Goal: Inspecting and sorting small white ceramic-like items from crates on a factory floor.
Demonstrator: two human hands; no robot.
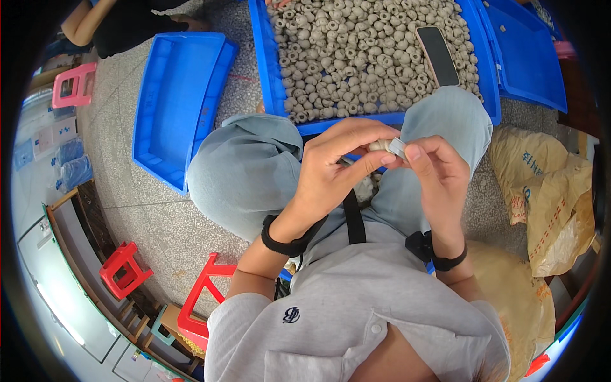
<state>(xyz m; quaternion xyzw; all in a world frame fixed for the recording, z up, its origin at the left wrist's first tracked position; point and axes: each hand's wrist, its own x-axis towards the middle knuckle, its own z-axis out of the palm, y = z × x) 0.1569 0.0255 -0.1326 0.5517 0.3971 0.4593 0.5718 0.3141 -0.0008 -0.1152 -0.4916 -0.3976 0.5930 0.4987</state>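
My left hand [337, 159] pinches a small pale beige rounded piece [380, 145] between thumb and fingers, above my lap. My right hand [436, 169] holds a small flat light-grey strip [397, 148] that touches or nearly touches the piece's right end. What the strip is cannot be made out. Just beyond my hands, a large blue crate [270, 70] holds many small grey-beige rounded pieces [356, 57], several with a visible hole. A phone [436, 56] with a dark screen lies on them near the crate's right side.
An emptied-looking blue crate [168, 105] stands on the floor at left. Another blue tray [528, 54] is at the far right. Brown woven sacks [541, 191] lie at right. Red stools [125, 270] and a pink stool [74, 85] stand at left. Another person [127, 28] sits at the far left.
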